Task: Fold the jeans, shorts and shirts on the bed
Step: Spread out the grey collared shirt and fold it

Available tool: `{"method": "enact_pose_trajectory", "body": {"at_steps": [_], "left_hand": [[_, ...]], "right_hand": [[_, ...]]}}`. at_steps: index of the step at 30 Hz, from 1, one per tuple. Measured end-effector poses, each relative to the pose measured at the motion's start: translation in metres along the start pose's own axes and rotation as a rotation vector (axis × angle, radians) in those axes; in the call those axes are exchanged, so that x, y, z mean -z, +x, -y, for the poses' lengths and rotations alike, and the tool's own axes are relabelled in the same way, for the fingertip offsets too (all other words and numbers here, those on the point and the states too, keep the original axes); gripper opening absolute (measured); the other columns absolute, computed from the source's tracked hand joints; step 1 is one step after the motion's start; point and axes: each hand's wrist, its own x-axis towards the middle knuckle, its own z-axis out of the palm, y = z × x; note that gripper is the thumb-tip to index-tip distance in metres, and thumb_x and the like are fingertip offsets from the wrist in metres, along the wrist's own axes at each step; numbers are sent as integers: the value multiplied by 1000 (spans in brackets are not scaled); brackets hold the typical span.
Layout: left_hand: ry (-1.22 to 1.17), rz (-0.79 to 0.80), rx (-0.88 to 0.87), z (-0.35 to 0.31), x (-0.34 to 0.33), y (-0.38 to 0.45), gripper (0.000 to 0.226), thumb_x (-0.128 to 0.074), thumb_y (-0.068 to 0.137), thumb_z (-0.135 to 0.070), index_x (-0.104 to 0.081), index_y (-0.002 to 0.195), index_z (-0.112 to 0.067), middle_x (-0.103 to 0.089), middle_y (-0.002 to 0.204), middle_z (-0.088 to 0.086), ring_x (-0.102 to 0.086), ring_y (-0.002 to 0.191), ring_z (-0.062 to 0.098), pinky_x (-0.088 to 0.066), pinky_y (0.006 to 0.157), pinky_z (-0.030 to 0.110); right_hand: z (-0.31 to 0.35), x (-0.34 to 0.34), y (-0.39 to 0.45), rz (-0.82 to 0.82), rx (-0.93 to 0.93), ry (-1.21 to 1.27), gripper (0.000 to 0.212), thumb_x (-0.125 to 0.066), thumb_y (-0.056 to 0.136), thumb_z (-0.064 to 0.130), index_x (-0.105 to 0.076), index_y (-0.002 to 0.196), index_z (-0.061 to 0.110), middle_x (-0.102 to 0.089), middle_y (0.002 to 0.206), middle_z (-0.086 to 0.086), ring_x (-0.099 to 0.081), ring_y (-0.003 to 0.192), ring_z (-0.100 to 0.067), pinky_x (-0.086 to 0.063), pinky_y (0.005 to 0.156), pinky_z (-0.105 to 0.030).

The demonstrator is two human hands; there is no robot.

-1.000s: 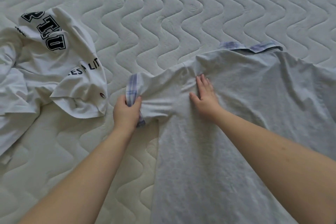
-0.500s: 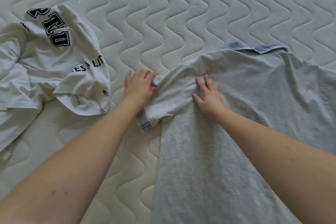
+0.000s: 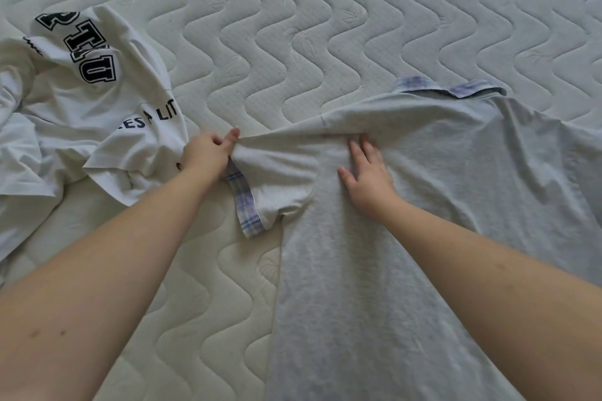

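A bare white mattress (image 3: pixel 325 26) fills the view, its quilted cover stitched in wavy lines, with faint leaf motifs woven between the waves.

The left hand (image 3: pixel 208 153) has pulled the grey shirt's sleeve (image 3: pixel 277 179) out flat toward the left

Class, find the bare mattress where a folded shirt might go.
Free: the mattress beyond both shirts, and the strip under the left forearm. Crowded: between white shirt and grey polo shirt, where the left hand works.
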Motion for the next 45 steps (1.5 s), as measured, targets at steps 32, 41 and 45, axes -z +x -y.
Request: {"method": "enact_pose_trajectory", "body": {"at_steps": [32, 41, 45], "left_hand": [[-558, -12, -15, 29, -28, -62, 27, -62, 93, -30, -55, 118, -22, -64, 117, 1, -62, 110, 22, -50, 97, 44], [-650, 311, 77, 44, -35, -98, 55, -83, 76, -27, -53, 121, -20, -68, 109, -4, -66, 97, 10, -54, 83, 29], [-782, 323, 220, 39, -35, -102, 31, -71, 88, -15, -57, 116, -13, -68, 114, 9, -68, 89, 17, -56, 79, 33]], "right_hand": [[26, 22, 40, 84, 135, -290, 66, -41, 98, 50, -11, 155, 34, 4, 165, 0, 2, 151, -20, -4, 119, -42], [35, -43, -88, -65, 270, -146, 60, -45, 99, 32, -22, 154, 24, -13, 163, -1, -9, 149, -18, -5, 118, -35], [31, -61, -118, -116, 296, -124, 45, -52, 94, 24, -49, 139, 18, -47, 139, -5, -40, 129, -26, -24, 107, -35]]}}
